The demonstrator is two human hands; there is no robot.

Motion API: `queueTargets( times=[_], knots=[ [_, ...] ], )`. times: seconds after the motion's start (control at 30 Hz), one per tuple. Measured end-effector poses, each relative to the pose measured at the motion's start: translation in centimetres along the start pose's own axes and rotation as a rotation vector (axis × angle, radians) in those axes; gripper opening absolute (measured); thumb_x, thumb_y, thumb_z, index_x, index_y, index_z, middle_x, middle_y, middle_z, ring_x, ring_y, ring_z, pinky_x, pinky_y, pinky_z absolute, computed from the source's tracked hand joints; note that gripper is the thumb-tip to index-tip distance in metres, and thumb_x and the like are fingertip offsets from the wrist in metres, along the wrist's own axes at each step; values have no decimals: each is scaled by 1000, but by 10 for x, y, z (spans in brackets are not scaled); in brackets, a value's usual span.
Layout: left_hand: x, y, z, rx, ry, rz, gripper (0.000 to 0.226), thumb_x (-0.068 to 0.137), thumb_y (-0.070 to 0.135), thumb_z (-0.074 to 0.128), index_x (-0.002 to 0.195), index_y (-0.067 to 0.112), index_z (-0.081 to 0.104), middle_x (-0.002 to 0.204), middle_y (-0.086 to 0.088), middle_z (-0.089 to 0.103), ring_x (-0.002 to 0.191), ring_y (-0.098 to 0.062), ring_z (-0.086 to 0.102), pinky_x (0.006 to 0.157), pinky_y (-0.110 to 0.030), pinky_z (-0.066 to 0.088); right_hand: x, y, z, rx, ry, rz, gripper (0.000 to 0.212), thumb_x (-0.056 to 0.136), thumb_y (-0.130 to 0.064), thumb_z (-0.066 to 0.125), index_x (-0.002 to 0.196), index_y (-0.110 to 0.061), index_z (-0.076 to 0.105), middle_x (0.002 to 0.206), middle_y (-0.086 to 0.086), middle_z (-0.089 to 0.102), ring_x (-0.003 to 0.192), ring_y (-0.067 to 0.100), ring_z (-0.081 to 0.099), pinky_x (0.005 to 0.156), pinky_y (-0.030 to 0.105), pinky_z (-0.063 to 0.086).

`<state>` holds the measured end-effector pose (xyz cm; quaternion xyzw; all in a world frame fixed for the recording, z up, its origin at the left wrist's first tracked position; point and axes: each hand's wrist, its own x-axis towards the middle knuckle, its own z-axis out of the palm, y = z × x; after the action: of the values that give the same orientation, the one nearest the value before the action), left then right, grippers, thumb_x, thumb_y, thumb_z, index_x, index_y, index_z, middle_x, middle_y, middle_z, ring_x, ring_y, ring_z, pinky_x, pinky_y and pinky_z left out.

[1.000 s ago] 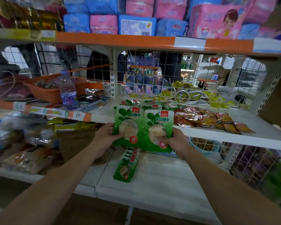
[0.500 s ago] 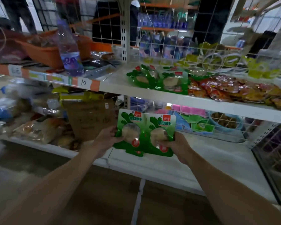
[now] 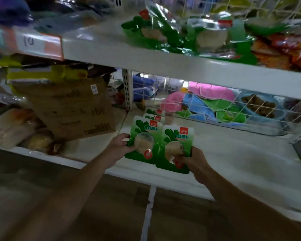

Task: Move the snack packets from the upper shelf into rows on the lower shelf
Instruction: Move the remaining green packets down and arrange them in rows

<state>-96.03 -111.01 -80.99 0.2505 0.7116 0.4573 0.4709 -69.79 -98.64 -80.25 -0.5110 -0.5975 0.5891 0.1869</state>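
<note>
The lower shelf (image 3: pixel 233 153) is lying mostly bare beneath and to the right of the fingers. The upper shelf (image 3: pixel 146 56), well above them, is carrying a heap of green packets (image 3: pixel 163 33), with red-orange packets (image 3: pixel 281 49) crowding in beside it, so the job is looking barely begun and most of the stock is waiting to come down. How many are remaining up there is hard to say, since that part of the view is smeared, though it is probably a good handful. Just beyond the fingertips, toward the back of the lower shelf, a short row (image 3: pixel 155 115) of the same green packets is already lying in line, two or three of them overlapping. The person is holding two more side by side directly in front of that row, tilted face-up over the board and not yet set down. The left hand (image 3: pixel 119 147) is gripping the left packet (image 3: pixel 144 136) with fingers curled round its left edge. The right hand (image 3: pixel 194 160) is pinching the right packet (image 3: pixel 176 145) at its lower right corner, thumb pressing on the front. Compared with half a second ago, the pair is sitting lower and further in: then the hands were holding it out before the shelf's front lip, and now it is hovering over the board itself, closing on the row, with both grips unchanged.
</note>
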Motion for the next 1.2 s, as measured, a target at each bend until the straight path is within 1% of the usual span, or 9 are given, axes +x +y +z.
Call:
queueTargets(
  times=[0.1,0.27,0.37,0.47,0.57,0.77,0.97,1.13,1.2],
  knots=[
    [28,-17,7,21,4,-19,44,81,6,80,118,16,59,109,-15,73,99,-28,72,91,-50,57,21,18,0,-6,-2,47,42,72,11,77,105,-14,70,94,11,76,90,29,73,77,39,62],
    [57,-41,15,86,14,-40,38,83,6,78,114,15,59,101,-9,76,91,-22,74,80,-38,61,48,42,4,-23,-15,87,45,71,5,82,109,-15,67,98,8,74,90,22,71,69,30,59],
    [63,-52,18,147,18,-19,30,85,10,77,108,18,59,99,-7,75,89,-21,74,74,-33,61,57,54,8,11,-33,116,48,72,5,81,114,-12,65,103,11,72,95,26,71,77,36,61],
    [67,-56,18,294,73,64,29,85,19,78,105,19,58,98,-3,71,84,-12,69,61,-18,55,61,60,13,26,-40,139,48,73,3,82,114,-13,65,105,11,72,96,26,71,82,41,61],
    [67,-55,18,451,148,146,29,83,25,80,103,21,60,89,7,64,78,0,60,53,-8,45,60,63,18,55,-35,149,42,74,4,81,107,-18,64,103,10,71,94,24,71,74,33,61],
    [69,-65,15,565,191,179,35,79,25,82,107,14,65,94,0,67,84,-13,65,69,-23,56,59,59,34,131,-29,162,42,77,4,78,109,-18,63,104,7,70,94,20,69,68,27,57],
    [75,-67,15,574,222,197,37,76,21,85,105,20,61,90,3,64,80,-10,62,61,-16,46,61,53,70,203,-95,164,46,79,5,76,117,-16,60,110,6,69,99,18,68,73,26,58],
    [80,-75,5,557,184,226,40,77,7,81,114,8,63,92,-6,69,81,-19,67,76,-33,60,59,57,102,164,-122,124,42,78,5,77,111,-16,60,106,6,70,98,21,70,73,28,60],
    [81,-78,1,545,176,241,40,80,0,76,118,5,62,88,-3,67,79,-17,67,71,-23,58,58,60,112,127,-111,91,41,79,0,78,111,-16,60,105,5,70,96,19,70,77,30,61]
  ],
)
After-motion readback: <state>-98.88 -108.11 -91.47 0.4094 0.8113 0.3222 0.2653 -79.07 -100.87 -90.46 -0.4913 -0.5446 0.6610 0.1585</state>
